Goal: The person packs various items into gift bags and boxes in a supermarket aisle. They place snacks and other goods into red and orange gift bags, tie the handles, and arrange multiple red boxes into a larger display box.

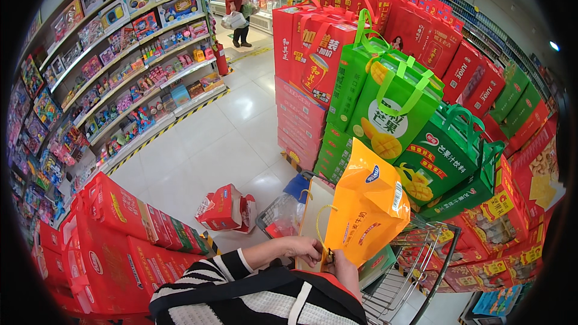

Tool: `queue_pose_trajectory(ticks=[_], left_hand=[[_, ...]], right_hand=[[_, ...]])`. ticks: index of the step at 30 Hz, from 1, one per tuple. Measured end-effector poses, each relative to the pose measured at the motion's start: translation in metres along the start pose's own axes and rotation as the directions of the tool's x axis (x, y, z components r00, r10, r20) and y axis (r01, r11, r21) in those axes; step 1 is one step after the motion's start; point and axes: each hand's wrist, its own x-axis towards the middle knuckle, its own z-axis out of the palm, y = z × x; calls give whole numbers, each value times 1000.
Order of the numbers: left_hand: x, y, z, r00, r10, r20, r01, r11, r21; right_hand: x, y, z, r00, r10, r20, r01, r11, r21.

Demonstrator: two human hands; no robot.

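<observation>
An orange paper gift bag (368,216) with a yellow rope handle (321,221) stands tilted over a metal shopping cart (388,298). My left hand (306,250) has its fingers curled at the bag's near edge, beside the lower end of the rope. My right hand (344,267) is closed against the same edge, close to the left. A small dark object (330,256) shows at its fingers, too small to name. Part of the right hand is hidden by the bag. A pale board-like panel (311,203) rises just left of the bag.
Green mango-juice gift boxes (390,113) and red drink cartons (316,54) are stacked beyond the cart. Red gift boxes (108,253) stand at left. A torn red carton (223,207) lies on the floor. Toy shelves (149,49) line the left; a person (239,4) carries bags further off.
</observation>
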Motion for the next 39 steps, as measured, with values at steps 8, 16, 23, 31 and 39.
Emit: queue_pose_trajectory(ticks=[8,16,23,31,39], left_hand=[[-1,2,11,981,115,-157,-90,983,157],[-2,-21,27,945,208,-252,-247,959,-136],[-12,-4,1,957,283,-59,-232,875,425],[5,-32,-8,956,283,-72,-270,952,147],[22,-74,-27,978,207,32,-176,895,-410]], right_hand=[[2,2,4,999,-23,-24,23,1000,6],[0,-4,-2,999,-7,-46,4,998,-62],[-3,-9,-1,996,-93,-8,94,996,10],[-6,-11,-10,991,-131,-18,132,987,96],[-2,3,2,985,-168,-24,169,952,257]])
